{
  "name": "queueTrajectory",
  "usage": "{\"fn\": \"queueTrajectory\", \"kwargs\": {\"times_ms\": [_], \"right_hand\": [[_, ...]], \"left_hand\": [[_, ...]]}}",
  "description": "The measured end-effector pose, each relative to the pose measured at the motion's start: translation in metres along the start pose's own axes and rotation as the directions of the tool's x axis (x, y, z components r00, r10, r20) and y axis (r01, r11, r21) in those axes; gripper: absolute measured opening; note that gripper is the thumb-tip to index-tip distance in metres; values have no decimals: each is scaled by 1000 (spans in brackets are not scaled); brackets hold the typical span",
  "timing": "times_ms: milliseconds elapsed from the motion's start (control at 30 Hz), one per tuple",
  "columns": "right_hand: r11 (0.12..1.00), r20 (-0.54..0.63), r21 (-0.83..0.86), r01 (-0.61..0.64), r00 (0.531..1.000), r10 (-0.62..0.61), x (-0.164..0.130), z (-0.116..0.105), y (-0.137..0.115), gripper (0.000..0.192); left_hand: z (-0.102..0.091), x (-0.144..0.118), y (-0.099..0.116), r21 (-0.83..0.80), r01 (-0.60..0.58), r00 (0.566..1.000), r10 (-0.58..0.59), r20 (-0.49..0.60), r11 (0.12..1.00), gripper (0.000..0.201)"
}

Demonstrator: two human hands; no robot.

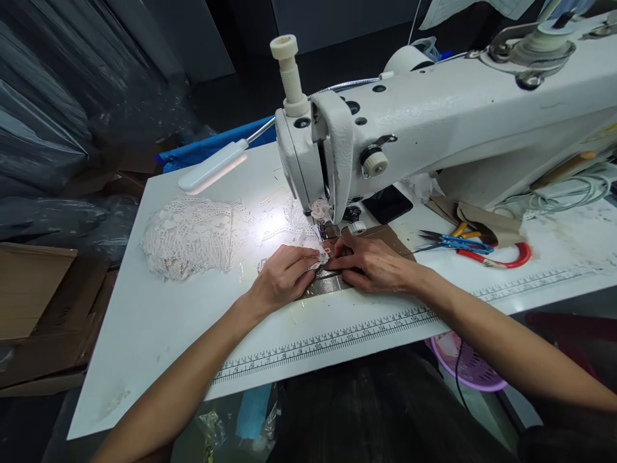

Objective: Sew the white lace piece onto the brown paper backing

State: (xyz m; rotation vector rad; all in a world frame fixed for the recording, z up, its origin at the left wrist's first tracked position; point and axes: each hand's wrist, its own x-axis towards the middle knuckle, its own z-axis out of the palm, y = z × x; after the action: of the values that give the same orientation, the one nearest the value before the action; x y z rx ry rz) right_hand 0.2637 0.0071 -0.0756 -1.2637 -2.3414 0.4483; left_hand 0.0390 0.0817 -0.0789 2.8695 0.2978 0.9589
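My left hand (286, 273) pinches the end of a white lace strip (320, 260) between thumb and fingers, just in front of the presser foot of a white sewing machine (434, 116). Close on its right, my right hand (376, 262) has its fingers bent together beside the needle area. Whatever those fingertips hold is too small to make out. Both hands rest over the brown-taped and metal plate area (330, 285) under the needle. Left of the machine lies a thick bundle of cream lace (190, 238), lit by a slim lamp (214, 167).
Blue-handled snips (465, 243) and red-handled scissors (515, 257) lie to the right, near a black phone (388, 204). A printed ruler (318, 347) runs along the front edge of the white table (159, 347). Below hangs a purple basket (475, 370). Cardboard (33, 289) stands at left.
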Motion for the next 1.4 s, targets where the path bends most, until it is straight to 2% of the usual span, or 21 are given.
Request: {"fn": "queueTrajectory", "kwargs": {"times_ms": [167,267,367,500,733,900,1167,1400], "right_hand": [[1000,-11,13,9,1000,-9,-1,1,2,34],[999,-55,35,-15,998,17,-1,5,6,36],[994,-89,-56,-98,992,92,2,8,5,40],[970,-41,-199,-139,990,134,6,9,-4,39],[957,-32,-248,-152,988,148,7,10,-8,36],[967,-60,-200,-160,987,151,5,12,-7,38],[984,-105,53,-170,979,175,0,5,2,44],[998,-67,55,-16,998,19,-2,-1,1,39]], "left_hand": [[0,0,1,72,-46,995,39,93,996,15],[-1,-1,3,113,-71,990,56,126,991,16],[-1,-1,4,138,-79,989,60,133,987,16],[-1,-1,5,171,-109,987,87,132,979,14],[-4,1,10,269,-192,974,148,174,944,16],[-4,1,13,300,-173,978,127,168,938,14],[-5,2,14,278,-151,980,106,170,948,12],[-5,2,16,277,-113,986,74,146,954,13]]}}
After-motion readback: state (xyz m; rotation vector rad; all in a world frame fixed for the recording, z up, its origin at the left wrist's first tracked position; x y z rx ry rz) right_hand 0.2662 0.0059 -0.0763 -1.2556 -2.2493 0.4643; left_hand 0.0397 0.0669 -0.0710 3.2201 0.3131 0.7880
